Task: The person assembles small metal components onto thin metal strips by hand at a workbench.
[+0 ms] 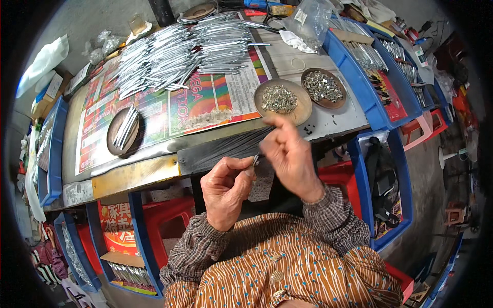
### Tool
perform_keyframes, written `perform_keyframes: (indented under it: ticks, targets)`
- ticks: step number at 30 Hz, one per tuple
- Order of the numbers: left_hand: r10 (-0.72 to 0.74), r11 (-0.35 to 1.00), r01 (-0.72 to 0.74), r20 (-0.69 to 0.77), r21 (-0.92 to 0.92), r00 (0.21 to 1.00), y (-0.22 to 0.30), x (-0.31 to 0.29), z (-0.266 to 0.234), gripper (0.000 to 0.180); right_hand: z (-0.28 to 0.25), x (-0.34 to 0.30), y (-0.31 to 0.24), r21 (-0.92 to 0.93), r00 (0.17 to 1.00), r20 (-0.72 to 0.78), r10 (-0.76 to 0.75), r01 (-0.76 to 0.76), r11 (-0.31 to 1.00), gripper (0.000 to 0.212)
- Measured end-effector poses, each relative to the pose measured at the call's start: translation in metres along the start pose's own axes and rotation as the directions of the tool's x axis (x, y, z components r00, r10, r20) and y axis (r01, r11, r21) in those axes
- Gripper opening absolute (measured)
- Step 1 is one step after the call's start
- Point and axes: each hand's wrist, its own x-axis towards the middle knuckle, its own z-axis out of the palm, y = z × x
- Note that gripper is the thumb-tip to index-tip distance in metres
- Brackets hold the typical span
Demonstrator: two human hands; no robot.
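My left hand (pixel 226 190) is closed in front of the table's near edge, thumb and forefinger pinching a small dark metal piece (pixel 256 159). Most of that piece is hidden by the fingers. Just right of it, my right hand (pixel 291 159) is raised and smeared by motion, so I cannot see whether its fingers hold anything. Its fingertips overlap the near rim of a round wooden dish (pixel 304 112) heaped with tiny brass-coloured parts (pixel 279 99). Beside that dish stands a darker one (pixel 336 104) with small silvery parts (pixel 322 86).
Piles of thin metal rods (pixel 159 56) cover the far side of the table on printed sheets (pixel 205 97). Several rods lie in a brown dish (pixel 114 134) at left. Blue bins (pixel 370 105) with metal parts stand at right, another (pixel 405 205) below. Red stools (pixel 159 220) are under the table.
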Motion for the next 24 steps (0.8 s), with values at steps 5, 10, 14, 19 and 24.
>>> perform_keyframes:
  ticks: [5, 10, 14, 19, 24]
  targets:
    - [0.002, 1.0, -0.001, 0.015, -0.007, 1.0, -0.002, 0.0, -0.01, 0.014, 0.011, -0.01, -0.001, 0.006, 0.974, 0.102, -0.204, 0.204, 0.979, 0.048]
    - [-0.023, 0.998, 0.025, -0.047, 0.058, 0.999, 0.005, -0.003, -0.007, 0.01, 0.005, 0.0, 0.003, -0.004, 0.992, -0.075, -0.106, 0.106, 0.994, 0.034]
    - [0.006, 0.998, -0.004, -0.031, 0.055, 0.999, 0.003, -0.003, -0.01, 0.01, 0.008, -0.006, -0.005, -0.091, 0.958, 0.066, -0.279, 0.284, 0.955, 0.021]
    - [0.023, 1.0, -0.023, -0.023, 0.007, 0.999, 0.002, -0.003, -0.004, 0.008, 0.021, -0.013, 0.0, -0.055, 0.948, -0.019, -0.317, 0.316, 0.947, 0.014]
    - [0.082, 0.996, -0.08, -0.049, 0.04, 0.995, -0.002, -0.003, 0.0, 0.007, 0.031, -0.014, 0.009, -0.073, 0.935, -0.092, -0.344, 0.338, 0.938, 0.015]
